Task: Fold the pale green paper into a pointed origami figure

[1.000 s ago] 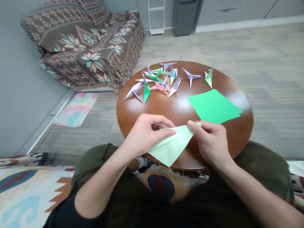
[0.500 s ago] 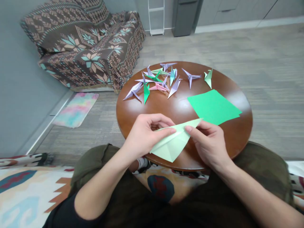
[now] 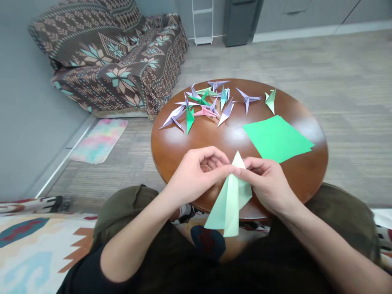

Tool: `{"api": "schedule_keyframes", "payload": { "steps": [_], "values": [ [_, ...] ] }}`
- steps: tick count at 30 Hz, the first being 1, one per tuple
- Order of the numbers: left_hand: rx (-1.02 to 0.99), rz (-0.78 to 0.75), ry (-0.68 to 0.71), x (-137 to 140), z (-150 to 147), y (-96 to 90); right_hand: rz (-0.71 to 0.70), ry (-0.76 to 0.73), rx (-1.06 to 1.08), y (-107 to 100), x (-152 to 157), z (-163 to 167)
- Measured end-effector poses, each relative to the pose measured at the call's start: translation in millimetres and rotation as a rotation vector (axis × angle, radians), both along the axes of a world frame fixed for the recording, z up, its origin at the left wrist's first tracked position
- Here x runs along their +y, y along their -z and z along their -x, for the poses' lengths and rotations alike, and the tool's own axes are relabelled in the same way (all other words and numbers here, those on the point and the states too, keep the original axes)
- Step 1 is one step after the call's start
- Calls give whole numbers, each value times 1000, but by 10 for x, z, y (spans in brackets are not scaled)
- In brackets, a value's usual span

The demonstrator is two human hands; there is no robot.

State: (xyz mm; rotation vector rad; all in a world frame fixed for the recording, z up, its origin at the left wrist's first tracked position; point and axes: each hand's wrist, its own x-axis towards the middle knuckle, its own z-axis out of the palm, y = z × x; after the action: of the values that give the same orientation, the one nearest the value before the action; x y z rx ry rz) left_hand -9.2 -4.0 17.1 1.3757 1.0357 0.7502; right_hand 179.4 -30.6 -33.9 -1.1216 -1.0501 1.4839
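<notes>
A pale green sheet of folded paper is held above the near edge of the round table, its point facing away from me and its wider flaps hanging toward my lap. My left hand pinches it from the left, thumb on top. From the right, my right hand pinches the same paper near its narrow end, the two thumb tips almost meeting. The fingers under the paper are partly hidden. Just beyond my right hand lies a small stack of bright green paper sheets.
The round brown table bears several folded paper cranes in purple, green, pink and blue at its far side. One light green crane stands apart at the right. A patterned sofa and a pastel mat are at the left.
The pale green paper has turned from lying slantwise to pointing away from me, with its flaps spread downward. Both hands have come closer together at its upper part.
</notes>
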Motion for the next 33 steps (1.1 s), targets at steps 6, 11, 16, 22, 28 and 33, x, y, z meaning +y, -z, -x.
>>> {"api": "schedule_keyframes", "payload": {
  "steps": [6, 11, 16, 22, 28, 33],
  "values": [
    [-156, 71, 11, -1, -45, 75, -13, -97, -15, -68, -19, 56],
    [-231, 123, -6, 14, -40, 122, -12, -148, -5, -92, -37, 50],
    [-278, 88, -60, 43, -19, 136, 15, -182, 2, -125, -45, 57],
    [-209, 130, -15, 53, -3, 100, 13, -158, -16, -100, -34, 50],
    [-121, 98, -44, 54, -2, 94, 77, -205, -83, -115, -27, 34],
    [-125, 99, -61, 83, -5, 119, 99, -212, -122, -114, -22, 29]
  ]
}}
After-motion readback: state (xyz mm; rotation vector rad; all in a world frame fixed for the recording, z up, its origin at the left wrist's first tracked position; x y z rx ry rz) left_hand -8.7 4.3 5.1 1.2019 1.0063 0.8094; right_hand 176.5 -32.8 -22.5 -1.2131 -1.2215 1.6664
